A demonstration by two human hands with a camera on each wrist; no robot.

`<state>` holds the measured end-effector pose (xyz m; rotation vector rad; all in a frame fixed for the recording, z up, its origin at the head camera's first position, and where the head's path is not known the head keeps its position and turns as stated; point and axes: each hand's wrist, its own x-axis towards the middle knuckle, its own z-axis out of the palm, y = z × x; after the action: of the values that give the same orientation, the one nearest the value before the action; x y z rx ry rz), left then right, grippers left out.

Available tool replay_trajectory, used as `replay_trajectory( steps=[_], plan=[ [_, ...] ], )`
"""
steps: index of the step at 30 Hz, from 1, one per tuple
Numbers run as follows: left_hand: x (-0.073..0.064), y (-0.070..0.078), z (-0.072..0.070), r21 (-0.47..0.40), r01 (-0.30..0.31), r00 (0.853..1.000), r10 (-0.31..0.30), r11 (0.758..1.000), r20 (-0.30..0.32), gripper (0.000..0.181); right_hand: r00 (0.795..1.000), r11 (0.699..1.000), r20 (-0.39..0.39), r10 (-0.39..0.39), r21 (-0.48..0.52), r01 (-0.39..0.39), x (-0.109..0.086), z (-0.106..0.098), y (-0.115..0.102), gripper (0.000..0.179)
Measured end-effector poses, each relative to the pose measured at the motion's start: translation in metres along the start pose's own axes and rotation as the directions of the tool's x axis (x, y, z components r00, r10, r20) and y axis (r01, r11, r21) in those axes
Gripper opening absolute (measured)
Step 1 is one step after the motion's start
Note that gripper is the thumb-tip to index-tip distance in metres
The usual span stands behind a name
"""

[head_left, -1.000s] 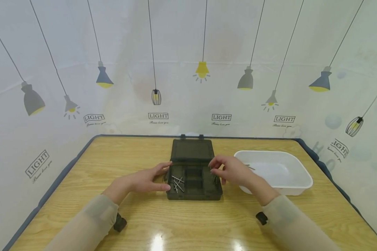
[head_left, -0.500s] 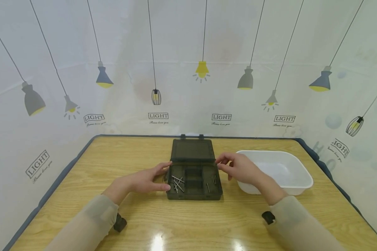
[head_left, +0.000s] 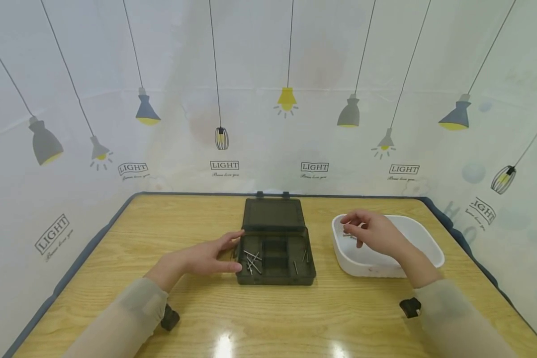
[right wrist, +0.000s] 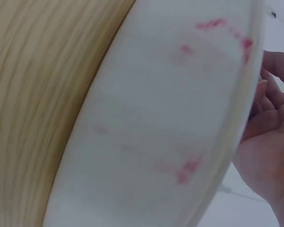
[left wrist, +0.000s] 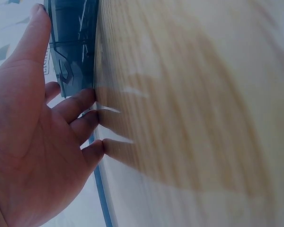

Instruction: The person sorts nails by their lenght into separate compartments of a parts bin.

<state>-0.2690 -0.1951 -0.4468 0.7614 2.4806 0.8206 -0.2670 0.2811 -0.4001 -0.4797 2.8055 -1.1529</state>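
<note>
A dark see-through plastic box (head_left: 275,282) lies with its lid (head_left: 273,214) laid back. Several thin nail-like metal pieces (head_left: 252,262) are in its left compartment, and a few more metal pieces (head_left: 296,267) lie in the right one. My left hand (head_left: 206,256) rests at the box's left side, fingers spread and relaxed; fingertips (left wrist: 87,122) touch the table in the left wrist view. My right hand (head_left: 373,232) hovers over the left part of a white tub (head_left: 362,271), fingers loosely bent, with nothing seen held. Metal pieces (head_left: 348,235) show in the tub beneath it.
The wooden table (head_left: 268,318) carries box and tub, with bare wood between them. A pale curtain (head_left: 268,59) printed with lamps hangs round the table's back and sides. In the right wrist view, the tub's wall (right wrist: 151,118) has red smudges and hides part of the hand.
My right hand has moved right, from above the box's right compartment to over the white tub. One more metal piece now shows in that compartment. My left hand has stayed put.
</note>
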Motion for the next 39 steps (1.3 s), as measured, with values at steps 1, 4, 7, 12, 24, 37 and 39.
replay_trajectory(
  steps=[1, 4, 7, 12, 24, 37, 39],
  plan=[
    [0.000, 0.000, 0.000, 0.000, -0.001, 1.000, 0.001, 1.000, 0.000, 0.103, 1.000, 1.000, 0.004, 0.013, -0.001, -0.013, 0.000, -0.003, 0.004, 0.028],
    [0.000, -0.001, 0.000, 0.002, -0.001, 1.000, 0.001, 1.000, -0.001, 0.103, 0.999, 0.999, 0.026, 0.048, -0.007, -0.048, 0.000, -0.011, 0.019, 0.031],
    [0.000, -0.001, 0.000, 0.001, 0.001, 1.000, -0.001, 1.000, 0.000, 0.103, 0.996, 0.997, 0.059, 0.071, -0.027, -0.069, 0.001, -0.017, 0.032, 0.031],
    [0.001, 0.000, 0.000, -0.002, 0.001, 1.000, -0.001, 1.000, 0.001, 0.103, 0.984, 0.991, 0.122, 0.132, -0.035, -0.129, 0.003, -0.021, 0.050, 0.031],
    [0.001, -0.002, 0.000, 0.003, 0.012, 1.000, -0.012, 1.000, -0.004, 0.102, 0.962, 0.986, 0.222, 0.161, 0.008, -0.167, 0.015, -0.010, 0.073, 0.045],
    [-0.001, 0.002, -0.001, 0.015, 0.006, 1.000, -0.006, 1.000, -0.007, 0.101, 0.970, 0.990, 0.204, 0.129, -0.081, -0.114, 0.013, -0.006, 0.073, 0.027],
    [-0.001, 0.002, -0.001, 0.013, 0.009, 1.000, -0.009, 1.000, -0.006, 0.101, 0.970, 0.991, 0.211, 0.123, -0.082, -0.108, 0.014, -0.006, 0.075, 0.025]
  ],
)
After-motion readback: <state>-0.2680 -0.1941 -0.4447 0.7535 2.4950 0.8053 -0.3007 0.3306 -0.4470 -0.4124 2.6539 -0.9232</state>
